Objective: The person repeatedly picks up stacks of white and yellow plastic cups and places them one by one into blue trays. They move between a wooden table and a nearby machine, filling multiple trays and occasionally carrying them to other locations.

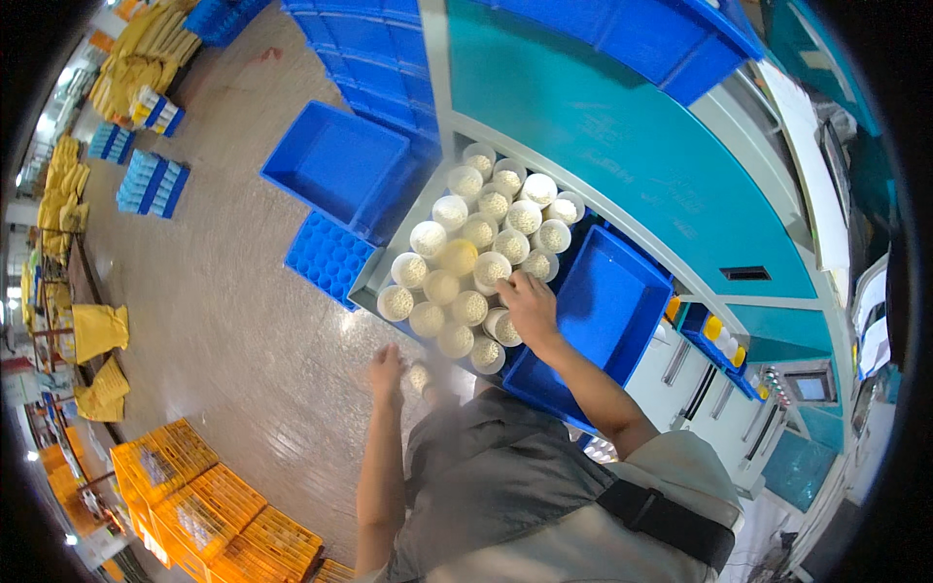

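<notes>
Many white plastic cups (469, 308) filled with small whitish pellets stand close together on a grey-rimmed ledge (364, 291) in front of me. My right hand (530, 306) is closed, its fingertips at the rim of one cup (492, 271) on the right side of the group. Lower left, my left hand (386, 367) is raised off the ledge with its fingers curled. Right beside it shows a small whitish pellet-filled shape (418, 375), partly blurred; whether the hand grips it is unclear. One cup (458, 257) in the middle looks yellowish.
An empty-looking blue tub (607, 301) stands right of the cups. Left of them are another blue tub (340, 165) and a blue tray with round pockets (326, 260). A teal machine panel (622, 146) rises behind. Orange crates (209, 505) are stacked at lower left.
</notes>
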The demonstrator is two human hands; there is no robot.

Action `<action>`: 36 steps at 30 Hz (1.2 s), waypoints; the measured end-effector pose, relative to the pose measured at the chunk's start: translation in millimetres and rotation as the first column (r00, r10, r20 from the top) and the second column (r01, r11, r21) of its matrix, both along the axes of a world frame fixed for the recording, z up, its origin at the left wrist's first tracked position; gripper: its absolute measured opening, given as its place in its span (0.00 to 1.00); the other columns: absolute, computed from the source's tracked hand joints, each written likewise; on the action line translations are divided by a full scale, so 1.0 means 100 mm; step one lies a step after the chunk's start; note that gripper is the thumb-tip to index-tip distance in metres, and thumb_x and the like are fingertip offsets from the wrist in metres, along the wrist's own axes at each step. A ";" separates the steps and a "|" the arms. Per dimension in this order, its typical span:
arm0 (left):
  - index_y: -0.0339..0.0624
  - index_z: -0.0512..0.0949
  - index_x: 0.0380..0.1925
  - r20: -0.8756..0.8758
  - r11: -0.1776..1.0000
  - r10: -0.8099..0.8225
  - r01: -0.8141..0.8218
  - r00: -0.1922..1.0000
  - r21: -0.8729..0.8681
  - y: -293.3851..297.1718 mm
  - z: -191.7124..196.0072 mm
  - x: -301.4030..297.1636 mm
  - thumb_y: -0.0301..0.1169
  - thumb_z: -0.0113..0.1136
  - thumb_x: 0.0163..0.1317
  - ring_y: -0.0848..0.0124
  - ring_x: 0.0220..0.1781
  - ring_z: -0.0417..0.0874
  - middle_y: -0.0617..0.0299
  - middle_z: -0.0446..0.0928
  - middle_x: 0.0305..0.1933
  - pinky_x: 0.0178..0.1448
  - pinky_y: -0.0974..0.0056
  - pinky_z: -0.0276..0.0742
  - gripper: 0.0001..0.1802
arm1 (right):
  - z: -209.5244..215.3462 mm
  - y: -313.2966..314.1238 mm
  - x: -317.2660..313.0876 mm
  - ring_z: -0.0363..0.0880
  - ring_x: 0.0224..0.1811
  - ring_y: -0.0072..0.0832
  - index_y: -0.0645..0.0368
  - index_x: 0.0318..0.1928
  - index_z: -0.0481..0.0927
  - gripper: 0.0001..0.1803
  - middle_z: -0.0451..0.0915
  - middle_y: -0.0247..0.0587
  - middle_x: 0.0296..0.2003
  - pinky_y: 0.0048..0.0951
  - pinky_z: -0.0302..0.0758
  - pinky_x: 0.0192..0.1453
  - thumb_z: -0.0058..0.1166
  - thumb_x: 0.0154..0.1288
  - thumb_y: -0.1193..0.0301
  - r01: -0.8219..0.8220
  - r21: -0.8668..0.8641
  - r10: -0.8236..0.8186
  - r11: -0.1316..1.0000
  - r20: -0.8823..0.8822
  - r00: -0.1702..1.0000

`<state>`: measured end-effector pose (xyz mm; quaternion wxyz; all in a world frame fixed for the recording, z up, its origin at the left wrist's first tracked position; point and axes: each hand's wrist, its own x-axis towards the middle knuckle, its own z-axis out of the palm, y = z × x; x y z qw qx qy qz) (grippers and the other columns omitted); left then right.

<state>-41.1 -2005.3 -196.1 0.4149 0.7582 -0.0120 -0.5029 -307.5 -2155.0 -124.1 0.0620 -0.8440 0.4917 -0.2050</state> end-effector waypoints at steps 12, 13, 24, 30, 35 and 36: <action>0.36 0.74 0.52 -0.723 0.866 0.087 -0.411 0.686 -0.285 -0.05 -0.58 -0.44 0.65 0.55 0.65 0.54 0.62 0.72 0.48 0.74 0.56 0.71 0.48 0.66 0.39 | -0.13 0.25 0.24 0.79 0.35 0.32 0.54 0.40 0.84 0.07 0.78 0.34 0.32 0.34 0.69 0.39 0.61 0.60 0.72 -0.024 -0.255 0.006 0.967 -0.073 0.997; 0.35 0.74 0.53 -0.729 0.871 0.056 -0.390 0.682 -0.298 0.00 -0.51 -0.40 0.65 0.56 0.65 0.54 0.62 0.72 0.48 0.74 0.56 0.71 0.49 0.66 0.40 | -0.11 0.33 0.28 0.79 0.36 0.32 0.54 0.41 0.84 0.08 0.78 0.34 0.31 0.34 0.69 0.39 0.61 0.60 0.71 0.021 -0.197 -0.039 0.980 -0.084 0.996; 0.40 0.76 0.49 -0.721 0.933 0.030 -0.278 0.692 -0.228 0.73 0.72 0.45 0.64 0.58 0.63 0.64 0.49 0.73 0.58 0.77 0.50 0.53 0.62 0.67 0.36 | 0.52 0.26 0.09 0.80 0.45 0.49 0.60 0.48 0.83 0.12 0.82 0.50 0.42 0.43 0.76 0.50 0.54 0.73 0.67 0.395 -0.133 -0.342 0.909 0.306 0.889; 0.47 0.78 0.44 -0.546 0.907 0.317 -0.416 0.776 -0.065 1.76 0.91 0.99 0.64 0.57 0.63 0.70 0.38 0.72 0.62 0.78 0.39 0.41 0.62 0.62 0.31 | -0.27 -0.58 0.21 0.77 0.59 0.50 0.61 0.57 0.80 0.31 0.79 0.53 0.59 0.46 0.72 0.61 0.40 0.78 0.46 0.200 0.641 -0.271 0.741 0.013 0.962; 0.46 0.77 0.53 -0.461 0.860 0.442 -0.510 0.769 -0.027 2.53 0.94 1.13 0.62 0.56 0.65 0.68 0.44 0.75 0.59 0.80 0.45 0.50 0.60 0.66 0.32 | -0.76 -0.06 1.11 0.80 0.59 0.37 0.64 0.61 0.78 0.29 0.79 0.48 0.60 0.39 0.77 0.62 0.52 0.74 0.53 -0.250 0.966 -0.293 -0.067 0.220 0.930; 0.46 0.76 0.56 -0.479 0.833 0.433 -0.542 0.764 -0.111 2.66 0.81 1.15 0.60 0.54 0.67 0.65 0.49 0.76 0.59 0.80 0.50 0.54 0.57 0.68 0.32 | -0.79 0.11 1.26 0.81 0.55 0.33 0.66 0.58 0.80 0.26 0.82 0.47 0.56 0.37 0.78 0.58 0.55 0.72 0.57 -0.316 0.936 -0.150 0.154 0.338 0.929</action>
